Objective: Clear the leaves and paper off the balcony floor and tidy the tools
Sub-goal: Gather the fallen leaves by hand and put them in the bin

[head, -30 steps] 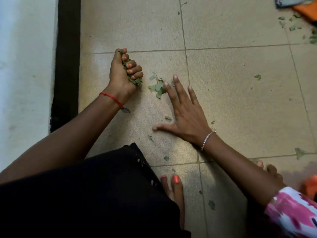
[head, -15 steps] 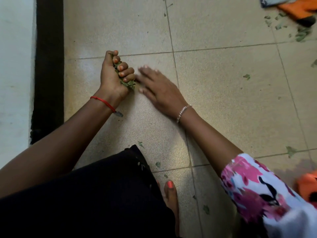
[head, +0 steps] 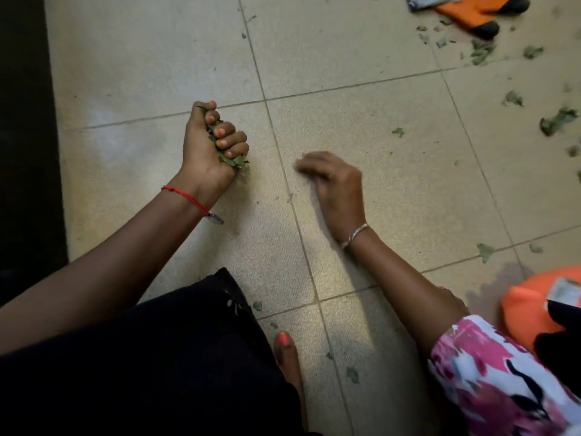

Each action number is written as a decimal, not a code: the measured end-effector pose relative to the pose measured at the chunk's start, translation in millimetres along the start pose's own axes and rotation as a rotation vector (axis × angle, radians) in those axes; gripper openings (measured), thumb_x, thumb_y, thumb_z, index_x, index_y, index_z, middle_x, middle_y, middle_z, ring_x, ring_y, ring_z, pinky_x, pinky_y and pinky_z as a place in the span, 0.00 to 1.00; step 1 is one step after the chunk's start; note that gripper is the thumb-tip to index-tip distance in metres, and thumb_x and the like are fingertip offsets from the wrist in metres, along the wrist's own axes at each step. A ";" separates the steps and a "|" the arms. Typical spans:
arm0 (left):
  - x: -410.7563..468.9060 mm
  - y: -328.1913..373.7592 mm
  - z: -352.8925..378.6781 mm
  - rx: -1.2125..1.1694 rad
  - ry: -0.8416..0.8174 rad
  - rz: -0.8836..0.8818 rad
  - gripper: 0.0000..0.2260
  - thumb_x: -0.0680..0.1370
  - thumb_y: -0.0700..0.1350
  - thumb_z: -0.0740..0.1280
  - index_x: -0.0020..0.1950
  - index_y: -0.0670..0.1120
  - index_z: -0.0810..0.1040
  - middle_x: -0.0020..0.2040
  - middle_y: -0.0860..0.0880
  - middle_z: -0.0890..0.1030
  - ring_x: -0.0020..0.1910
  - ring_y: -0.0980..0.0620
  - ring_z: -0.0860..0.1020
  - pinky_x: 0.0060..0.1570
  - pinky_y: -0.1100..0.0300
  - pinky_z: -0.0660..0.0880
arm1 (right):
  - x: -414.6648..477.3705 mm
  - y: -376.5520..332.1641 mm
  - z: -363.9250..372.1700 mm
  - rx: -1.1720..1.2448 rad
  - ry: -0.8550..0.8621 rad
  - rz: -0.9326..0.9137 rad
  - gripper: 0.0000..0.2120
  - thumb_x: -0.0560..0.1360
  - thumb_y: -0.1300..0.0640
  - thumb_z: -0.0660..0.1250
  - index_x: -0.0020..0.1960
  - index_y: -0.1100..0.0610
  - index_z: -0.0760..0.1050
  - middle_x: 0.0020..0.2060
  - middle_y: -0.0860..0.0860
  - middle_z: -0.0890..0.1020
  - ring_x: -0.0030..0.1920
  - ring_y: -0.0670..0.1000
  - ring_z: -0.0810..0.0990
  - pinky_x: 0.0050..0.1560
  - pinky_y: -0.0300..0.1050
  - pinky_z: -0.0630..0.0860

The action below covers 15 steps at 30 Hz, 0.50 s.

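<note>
While the left hand (head: 211, 149) is clenching light, limp leaves (head: 234, 162), the right hand (head: 338, 187) is hanging curled nearby, contents unclear. More scraps (head: 558, 121) are lying well to its right, likely needing scooping.

No writing, number or brand can be read anywhere. A pale tag (head: 566, 291) lies on an orange item (head: 522, 309) down and to the right of the right hand (head: 338, 187). A bluish packet (head: 429, 2) lies far up and to the right of that hand. Any print on either is too blurred to make out.
</note>
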State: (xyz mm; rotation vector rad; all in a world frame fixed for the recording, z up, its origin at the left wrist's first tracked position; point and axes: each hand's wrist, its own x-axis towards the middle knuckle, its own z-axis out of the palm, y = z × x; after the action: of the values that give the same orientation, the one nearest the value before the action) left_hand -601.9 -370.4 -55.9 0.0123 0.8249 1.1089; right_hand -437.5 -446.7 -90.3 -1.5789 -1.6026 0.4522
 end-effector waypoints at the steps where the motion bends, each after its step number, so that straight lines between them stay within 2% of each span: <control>1: -0.6 -3.5 0.9 -0.011 0.001 -0.012 0.25 0.79 0.45 0.57 0.20 0.48 0.67 0.18 0.53 0.63 0.16 0.58 0.60 0.15 0.69 0.56 | 7.3 -5.6 -2.1 0.159 0.126 0.206 0.08 0.69 0.72 0.69 0.45 0.64 0.83 0.43 0.57 0.84 0.44 0.48 0.82 0.51 0.32 0.76; 2: -1.0 -7.1 1.8 -0.025 0.007 -0.021 0.25 0.79 0.45 0.57 0.20 0.48 0.67 0.18 0.53 0.64 0.16 0.58 0.60 0.15 0.68 0.56 | 14.8 -14.1 -3.8 0.310 0.192 0.390 0.08 0.69 0.72 0.69 0.45 0.64 0.83 0.43 0.56 0.84 0.43 0.46 0.82 0.50 0.33 0.77; 3: -0.6 -10.5 2.9 -0.036 0.015 -0.028 0.25 0.79 0.45 0.57 0.21 0.48 0.67 0.19 0.53 0.64 0.16 0.58 0.60 0.15 0.68 0.56 | 20.6 -23.8 -4.0 0.436 0.216 0.497 0.08 0.70 0.72 0.69 0.45 0.64 0.82 0.42 0.54 0.84 0.43 0.44 0.82 0.49 0.34 0.77; 4: -1.3 -14.3 4.9 -0.046 0.017 -0.034 0.24 0.79 0.45 0.57 0.21 0.48 0.67 0.19 0.53 0.64 0.16 0.58 0.60 0.15 0.68 0.56 | 23.8 -34.7 -2.0 0.510 0.215 0.512 0.09 0.69 0.73 0.68 0.46 0.64 0.82 0.42 0.53 0.84 0.43 0.43 0.82 0.48 0.34 0.77; 7: 2.2 -24.0 13.8 -0.049 0.040 -0.037 0.24 0.79 0.45 0.57 0.21 0.48 0.66 0.19 0.53 0.65 0.16 0.58 0.62 0.18 0.68 0.59 | 21.1 -76.2 9.5 0.503 0.179 0.305 0.10 0.68 0.75 0.67 0.44 0.66 0.82 0.40 0.53 0.83 0.42 0.44 0.81 0.48 0.34 0.77; 10: 10.3 -30.2 23.2 -0.093 0.037 -0.052 0.23 0.80 0.46 0.57 0.23 0.48 0.66 0.20 0.53 0.67 0.21 0.57 0.66 0.27 0.68 0.64 | 12.6 -83.8 28.0 0.258 0.135 0.058 0.12 0.68 0.76 0.62 0.47 0.69 0.81 0.46 0.62 0.83 0.49 0.56 0.82 0.56 0.40 0.74; 13: 17.3 -33.6 30.1 -0.072 -0.043 -0.080 0.26 0.80 0.47 0.55 0.21 0.47 0.67 0.22 0.52 0.69 0.22 0.56 0.67 0.25 0.67 0.65 | 11.1 -76.3 31.9 0.097 0.082 -0.001 0.15 0.72 0.70 0.55 0.52 0.71 0.78 0.52 0.65 0.81 0.56 0.62 0.79 0.61 0.41 0.67; 15: 18.6 -38.6 36.4 -0.044 -0.079 -0.108 0.23 0.80 0.48 0.55 0.24 0.47 0.67 0.24 0.51 0.70 0.24 0.56 0.68 0.25 0.68 0.67 | 12.6 -69.9 29.6 0.067 0.079 -0.005 0.17 0.72 0.68 0.54 0.54 0.72 0.77 0.55 0.67 0.79 0.59 0.64 0.77 0.65 0.40 0.62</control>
State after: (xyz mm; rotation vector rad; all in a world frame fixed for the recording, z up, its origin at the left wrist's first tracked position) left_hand -546.7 -360.3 -56.2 -0.0255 0.7221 1.0179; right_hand -503.7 -436.6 -52.2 -1.5239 -1.5165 0.4313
